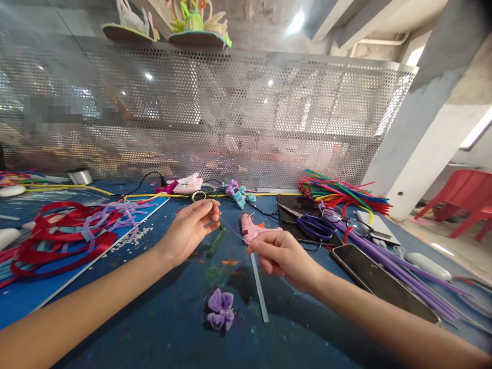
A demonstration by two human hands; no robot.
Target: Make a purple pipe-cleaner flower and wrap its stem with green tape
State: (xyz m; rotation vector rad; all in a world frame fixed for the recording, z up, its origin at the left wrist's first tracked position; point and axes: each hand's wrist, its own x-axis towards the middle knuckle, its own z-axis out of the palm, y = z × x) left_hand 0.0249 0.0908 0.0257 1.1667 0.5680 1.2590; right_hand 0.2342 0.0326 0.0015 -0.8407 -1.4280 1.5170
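Observation:
A thin clear strand (232, 230) runs slantwise between my two hands above the table. My left hand (192, 225) pinches its upper end with thumb and forefinger, the other fingers loosely curled. At the lower end, my right hand (282, 254) is closed in a pinch on the strand. Just behind the right hand lies a pink glue gun (250, 226), partly covered by it. A pale translucent glue stick (260, 294) shows below the right fingers. Nearer to me, a purple fuzzy flower (222, 310) rests on the table. A green strip (216, 242) lies beyond the left fingertips.
Red ribbon (69, 256) and purple stems lie on a blue board at left, beside scattered white beads (128, 240). On the right are scissors (315, 225), a phone (380, 279), and bundled pipe cleaners (342, 192). A perforated metal screen (230, 118) stands behind.

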